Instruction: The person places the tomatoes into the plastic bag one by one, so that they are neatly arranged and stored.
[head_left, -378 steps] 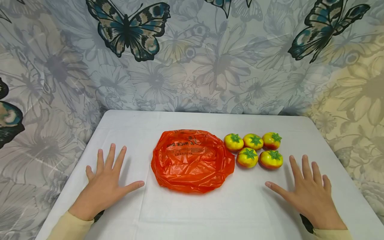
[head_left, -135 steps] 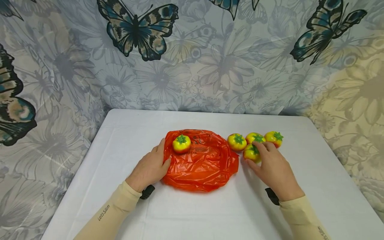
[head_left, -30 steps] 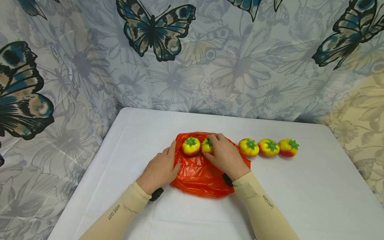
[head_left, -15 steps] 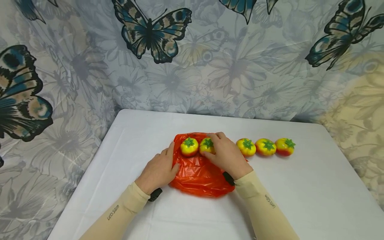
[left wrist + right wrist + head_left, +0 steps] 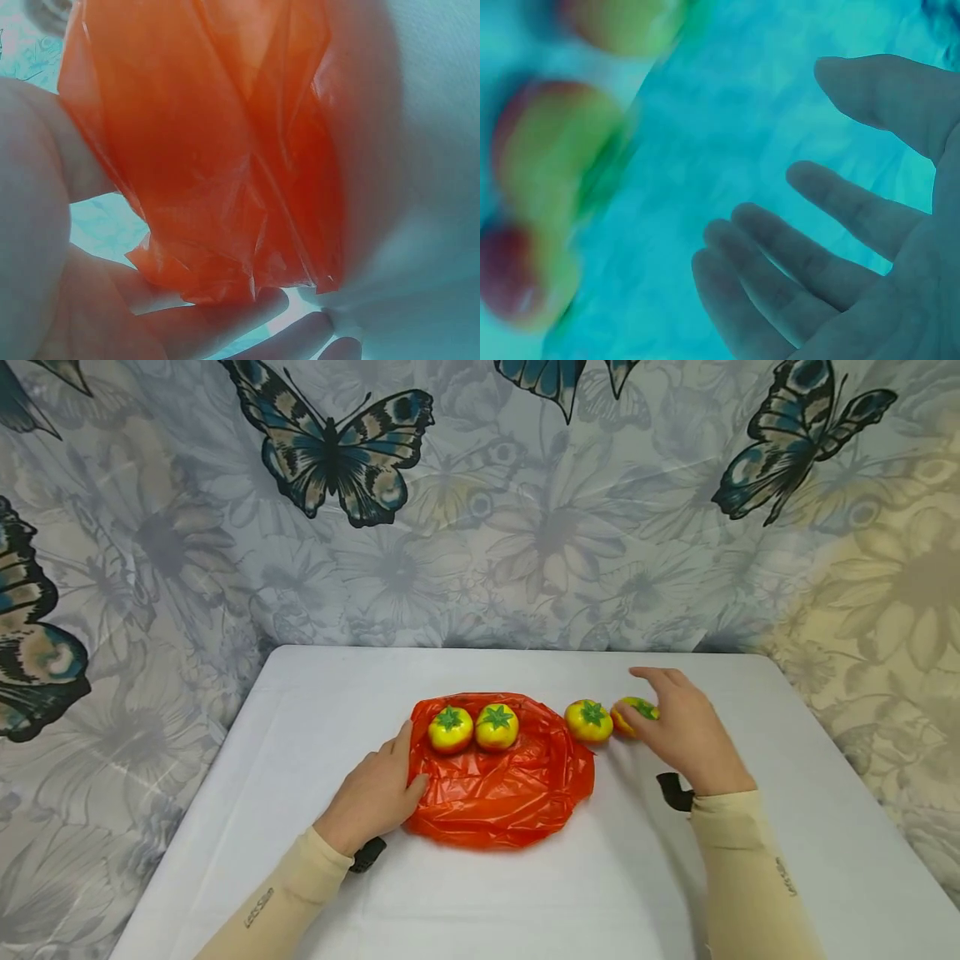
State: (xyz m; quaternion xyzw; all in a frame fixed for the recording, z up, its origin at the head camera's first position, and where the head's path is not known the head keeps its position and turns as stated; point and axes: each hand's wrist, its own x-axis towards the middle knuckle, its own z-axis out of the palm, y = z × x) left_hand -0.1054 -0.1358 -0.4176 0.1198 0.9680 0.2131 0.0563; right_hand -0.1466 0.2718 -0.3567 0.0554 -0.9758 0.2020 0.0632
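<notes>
A red plastic bag (image 5: 487, 810) lies flat and crinkled on the white table. Two yellow-red tomatoes (image 5: 451, 731) with green star-shaped tops sit side by side on its far part. My left hand (image 5: 375, 797) rests at the bag's left edge; in the left wrist view its fairly straight fingers touch the red film (image 5: 202, 165). Over the row right of the bag hovers my right hand (image 5: 693, 731), fingers spread and holding nothing. A tomato (image 5: 588, 722) shows beside the bag, and another (image 5: 637, 717) is partly covered by the hand. The right wrist view shows three blurred tomatoes (image 5: 551, 150).
The white-covered table (image 5: 510, 910) ends at a patterned butterfly cloth (image 5: 555, 552) behind it. Black wrist cameras (image 5: 675, 792) hang under both wrists.
The right hand has let go of the second tomato, now on the bag beside the first, and moved right to the row. The left hand stays at the bag's edge.
</notes>
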